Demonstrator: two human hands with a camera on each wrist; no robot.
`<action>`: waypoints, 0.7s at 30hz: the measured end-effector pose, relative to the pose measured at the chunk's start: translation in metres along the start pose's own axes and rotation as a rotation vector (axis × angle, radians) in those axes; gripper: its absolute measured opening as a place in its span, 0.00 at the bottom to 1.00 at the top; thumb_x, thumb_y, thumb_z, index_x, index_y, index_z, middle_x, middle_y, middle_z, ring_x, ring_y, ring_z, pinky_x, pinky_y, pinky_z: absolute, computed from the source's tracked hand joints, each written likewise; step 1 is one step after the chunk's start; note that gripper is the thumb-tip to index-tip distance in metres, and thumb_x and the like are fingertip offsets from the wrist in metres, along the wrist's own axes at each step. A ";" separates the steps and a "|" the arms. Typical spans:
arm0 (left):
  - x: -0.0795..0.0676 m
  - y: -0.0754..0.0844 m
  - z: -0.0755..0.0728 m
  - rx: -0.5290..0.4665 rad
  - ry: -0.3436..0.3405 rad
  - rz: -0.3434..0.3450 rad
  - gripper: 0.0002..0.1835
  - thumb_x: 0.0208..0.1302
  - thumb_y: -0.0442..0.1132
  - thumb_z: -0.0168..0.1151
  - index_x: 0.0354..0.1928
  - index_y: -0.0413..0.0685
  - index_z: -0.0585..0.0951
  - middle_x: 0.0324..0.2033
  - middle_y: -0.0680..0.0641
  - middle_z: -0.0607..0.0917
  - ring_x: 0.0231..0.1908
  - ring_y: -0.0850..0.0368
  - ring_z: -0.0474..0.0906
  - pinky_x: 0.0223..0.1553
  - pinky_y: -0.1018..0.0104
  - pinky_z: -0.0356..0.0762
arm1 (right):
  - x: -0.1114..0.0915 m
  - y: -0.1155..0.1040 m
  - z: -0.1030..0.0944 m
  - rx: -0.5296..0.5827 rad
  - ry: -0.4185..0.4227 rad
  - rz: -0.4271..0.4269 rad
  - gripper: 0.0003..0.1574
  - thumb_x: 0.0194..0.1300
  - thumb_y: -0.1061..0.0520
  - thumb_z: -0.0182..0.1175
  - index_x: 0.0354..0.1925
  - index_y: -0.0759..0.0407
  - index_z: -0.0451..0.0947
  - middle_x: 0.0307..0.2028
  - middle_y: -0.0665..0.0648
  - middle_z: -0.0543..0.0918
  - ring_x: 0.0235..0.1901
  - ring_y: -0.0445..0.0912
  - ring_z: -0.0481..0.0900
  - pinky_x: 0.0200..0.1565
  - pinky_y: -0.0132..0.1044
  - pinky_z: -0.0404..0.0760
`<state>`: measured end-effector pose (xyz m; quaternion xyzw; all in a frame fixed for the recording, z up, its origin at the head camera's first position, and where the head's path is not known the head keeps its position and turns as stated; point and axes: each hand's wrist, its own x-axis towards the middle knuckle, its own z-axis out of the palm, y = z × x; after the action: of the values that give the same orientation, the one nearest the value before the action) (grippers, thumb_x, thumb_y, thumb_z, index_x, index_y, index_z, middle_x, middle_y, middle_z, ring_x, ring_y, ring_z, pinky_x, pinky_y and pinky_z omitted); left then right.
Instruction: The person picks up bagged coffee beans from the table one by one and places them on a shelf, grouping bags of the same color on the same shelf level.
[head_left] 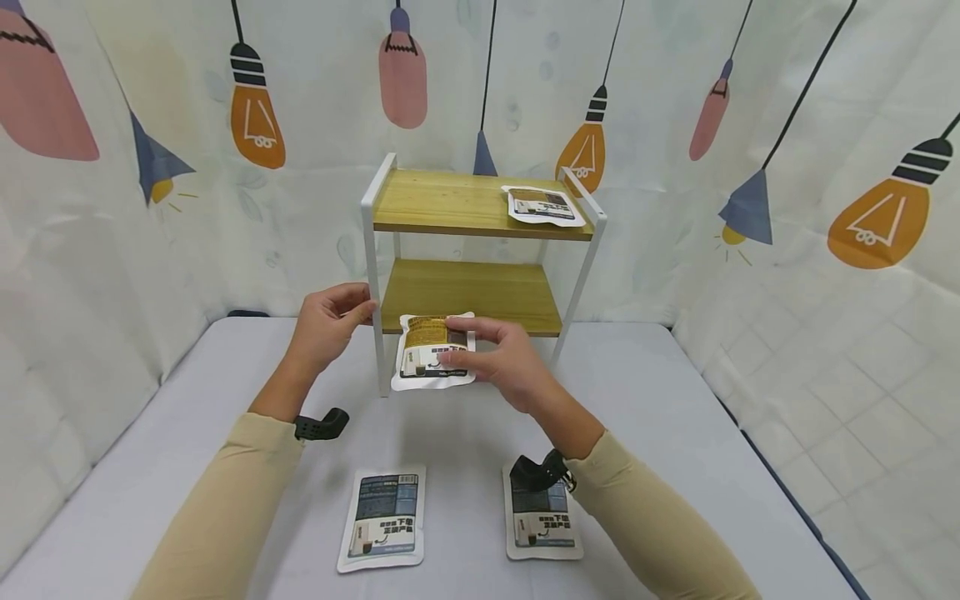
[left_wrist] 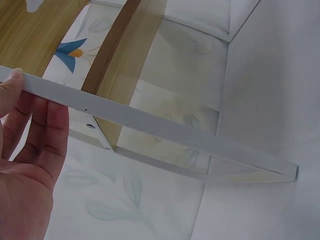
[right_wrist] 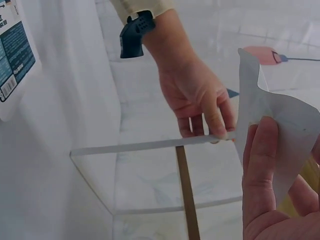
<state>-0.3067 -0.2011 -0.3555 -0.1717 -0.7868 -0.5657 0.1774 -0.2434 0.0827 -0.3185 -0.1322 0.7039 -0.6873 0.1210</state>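
A two-tier rack point(head_left: 442, 193) with wooden boards and a white frame stands on the table. My left hand point(head_left: 324, 327) grips its left front post point(left_wrist: 155, 124), thumb on one side and fingers on the other. In front of the lower board point(head_left: 472, 292), my right hand point(head_left: 512, 360) holds a white-edged pouch point(head_left: 426, 337) with a brown and white label, tilted. Its plain white back point(right_wrist: 292, 127) shows in the right wrist view, fingers lying against it. Another brown-labelled pouch point(head_left: 542, 206) lies on the right of the upper board.
Two blue-labelled pouches lie flat near the front: one on the left point(head_left: 386, 521), the other on the right point(head_left: 543, 525), partly under my right wrist strap point(head_left: 538, 473). A white cloth covers the table point(head_left: 645, 392). Printed curtains point(head_left: 315, 208) enclose the back and sides.
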 end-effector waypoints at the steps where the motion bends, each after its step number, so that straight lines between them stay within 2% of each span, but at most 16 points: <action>1: 0.000 0.000 0.000 -0.001 0.000 0.001 0.18 0.71 0.39 0.66 0.59 0.40 0.83 0.45 0.50 0.90 0.39 0.66 0.86 0.43 0.74 0.86 | 0.000 -0.001 0.000 -0.007 0.004 -0.004 0.33 0.58 0.65 0.74 0.62 0.53 0.82 0.66 0.55 0.75 0.45 0.46 0.84 0.45 0.37 0.87; 3: 0.000 -0.001 0.000 0.002 0.000 0.002 0.18 0.71 0.39 0.66 0.59 0.40 0.83 0.44 0.54 0.89 0.39 0.66 0.86 0.43 0.74 0.86 | 0.000 -0.004 -0.001 -0.016 0.008 -0.012 0.33 0.58 0.65 0.74 0.62 0.53 0.82 0.66 0.56 0.75 0.44 0.45 0.84 0.44 0.37 0.86; 6: 0.000 -0.001 0.000 0.003 0.002 0.007 0.18 0.71 0.39 0.66 0.59 0.39 0.83 0.45 0.50 0.90 0.39 0.66 0.86 0.43 0.73 0.87 | 0.000 -0.007 -0.002 -0.025 0.007 -0.023 0.32 0.58 0.63 0.74 0.62 0.52 0.83 0.66 0.57 0.74 0.44 0.45 0.83 0.43 0.37 0.85; 10: 0.000 -0.002 -0.001 0.001 0.001 0.010 0.17 0.71 0.38 0.66 0.58 0.38 0.83 0.47 0.39 0.89 0.39 0.66 0.86 0.43 0.72 0.87 | 0.000 -0.012 -0.003 -0.036 0.008 -0.035 0.32 0.59 0.62 0.74 0.62 0.51 0.83 0.65 0.56 0.75 0.41 0.44 0.82 0.39 0.35 0.83; 13: 0.001 -0.002 -0.001 0.002 0.002 0.005 0.18 0.71 0.39 0.66 0.58 0.38 0.83 0.48 0.36 0.88 0.38 0.67 0.86 0.43 0.72 0.87 | 0.001 -0.016 -0.003 -0.028 0.003 -0.046 0.31 0.60 0.63 0.74 0.62 0.52 0.82 0.63 0.56 0.77 0.40 0.43 0.83 0.37 0.34 0.82; 16: 0.001 -0.002 0.000 0.007 0.003 -0.004 0.18 0.71 0.40 0.66 0.58 0.40 0.83 0.47 0.44 0.89 0.39 0.67 0.86 0.43 0.73 0.87 | 0.001 -0.020 -0.003 -0.015 0.000 -0.056 0.32 0.60 0.64 0.73 0.62 0.53 0.82 0.63 0.55 0.78 0.39 0.44 0.83 0.37 0.33 0.83; 20: 0.000 -0.001 0.000 0.012 0.002 -0.013 0.18 0.71 0.40 0.66 0.59 0.41 0.83 0.47 0.46 0.89 0.40 0.66 0.86 0.43 0.74 0.86 | 0.002 -0.026 -0.004 0.002 -0.004 -0.065 0.32 0.60 0.66 0.73 0.63 0.54 0.82 0.63 0.55 0.78 0.40 0.45 0.84 0.39 0.33 0.85; 21: 0.000 -0.001 0.000 0.014 0.002 -0.014 0.18 0.71 0.41 0.66 0.59 0.41 0.83 0.48 0.44 0.89 0.40 0.66 0.86 0.44 0.74 0.86 | 0.003 -0.027 -0.004 0.008 -0.007 -0.068 0.32 0.60 0.66 0.72 0.63 0.54 0.81 0.63 0.55 0.77 0.40 0.45 0.85 0.40 0.33 0.85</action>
<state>-0.3074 -0.2014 -0.3562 -0.1641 -0.7918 -0.5616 0.1754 -0.2465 0.0849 -0.2917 -0.1579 0.6960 -0.6932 0.1006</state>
